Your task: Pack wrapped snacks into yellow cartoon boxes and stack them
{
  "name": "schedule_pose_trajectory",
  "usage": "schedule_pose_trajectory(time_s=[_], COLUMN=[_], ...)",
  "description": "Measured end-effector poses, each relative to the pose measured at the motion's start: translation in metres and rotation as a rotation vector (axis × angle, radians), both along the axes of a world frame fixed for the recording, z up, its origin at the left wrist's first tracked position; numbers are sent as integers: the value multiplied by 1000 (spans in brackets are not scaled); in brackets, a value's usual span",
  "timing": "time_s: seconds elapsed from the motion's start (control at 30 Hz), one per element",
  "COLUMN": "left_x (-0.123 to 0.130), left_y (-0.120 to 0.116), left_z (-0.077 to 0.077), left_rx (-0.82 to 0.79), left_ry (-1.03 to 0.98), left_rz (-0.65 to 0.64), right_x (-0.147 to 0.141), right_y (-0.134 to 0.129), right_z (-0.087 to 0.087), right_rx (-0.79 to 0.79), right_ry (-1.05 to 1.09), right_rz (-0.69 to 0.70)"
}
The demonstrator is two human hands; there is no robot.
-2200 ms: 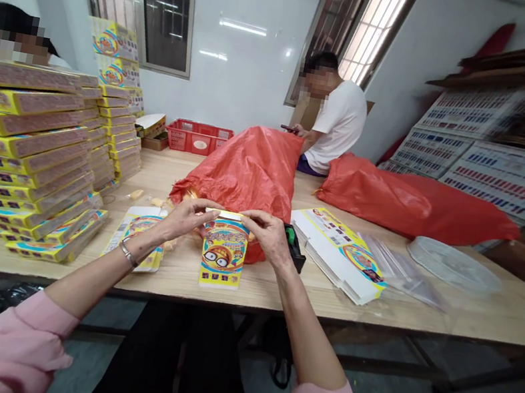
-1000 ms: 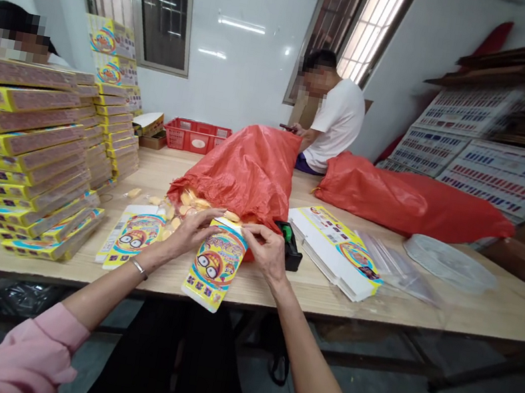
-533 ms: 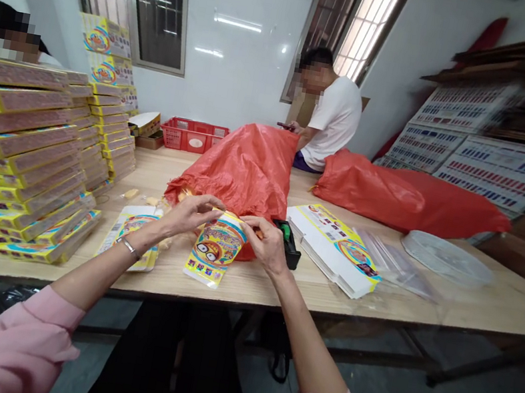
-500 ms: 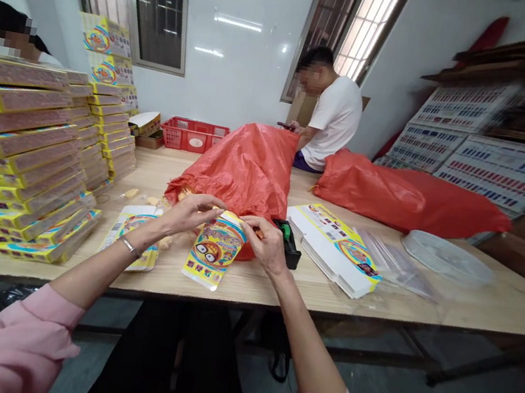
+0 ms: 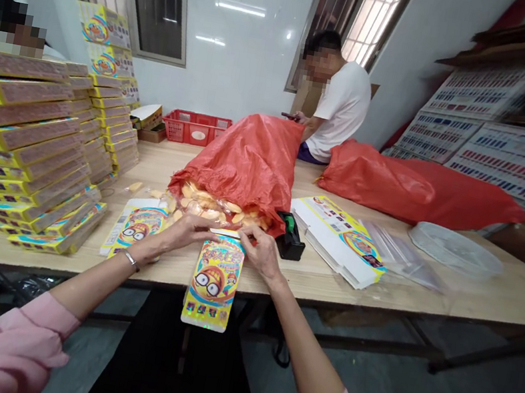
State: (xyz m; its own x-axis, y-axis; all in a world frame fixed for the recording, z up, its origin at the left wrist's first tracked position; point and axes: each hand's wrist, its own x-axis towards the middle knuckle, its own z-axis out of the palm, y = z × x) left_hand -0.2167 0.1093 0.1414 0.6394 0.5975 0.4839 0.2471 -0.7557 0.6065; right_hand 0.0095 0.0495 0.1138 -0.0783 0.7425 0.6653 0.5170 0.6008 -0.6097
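Between my hands is a yellow printed carton [image 5: 213, 283] with a cartoon face in glasses, hanging over the table's front edge. My left hand [image 5: 184, 235] is closed on its upper left corner. At the upper right corner, my right hand [image 5: 260, 252] pinches the same carton near its top flap. Just behind them lies a red woven sack [image 5: 250, 167], its mouth showing several pale yellow wrapped pieces [image 5: 205, 202]. Left of my left hand a similar flat carton [image 5: 137, 229] rests on the table. A black tape dispenser [image 5: 290, 239] with green tape stands beyond my right hand.
Stacked yellow boxes [image 5: 12, 145] fill the table's left side. A pile of flat cartons [image 5: 336, 237], clear plastic bags [image 5: 394, 254] and a clear lid [image 5: 456, 250] lie to the right. Behind are a red crate [image 5: 196, 129], another red sack [image 5: 416, 186] and a seated person [image 5: 344, 106].
Both hands have brought the carton down and toward me, so its lower part now sits past the table edge. The sack's mouth with the wrapped pieces has come into view.
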Motion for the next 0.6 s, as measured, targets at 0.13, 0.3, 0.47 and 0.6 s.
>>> schedule_pose_trajectory(time_s=[0.13,0.3,0.47,0.6], left_x=[4,11,10,6], left_y=[-1,13,22,21], left_z=[16,67,66,54], left_rx=[-58,-191,-196,-149], left_ry=[-46,-157,-203,-211], left_rz=[82,61,58,101], right_x=[-1,5,4,-1], right_y=[5,25,38,37], right_z=[11,62,66,53], right_rx=[-118,-212,-207,-114], right_ry=[63,161,185,161], right_rz=[5,150,204,176])
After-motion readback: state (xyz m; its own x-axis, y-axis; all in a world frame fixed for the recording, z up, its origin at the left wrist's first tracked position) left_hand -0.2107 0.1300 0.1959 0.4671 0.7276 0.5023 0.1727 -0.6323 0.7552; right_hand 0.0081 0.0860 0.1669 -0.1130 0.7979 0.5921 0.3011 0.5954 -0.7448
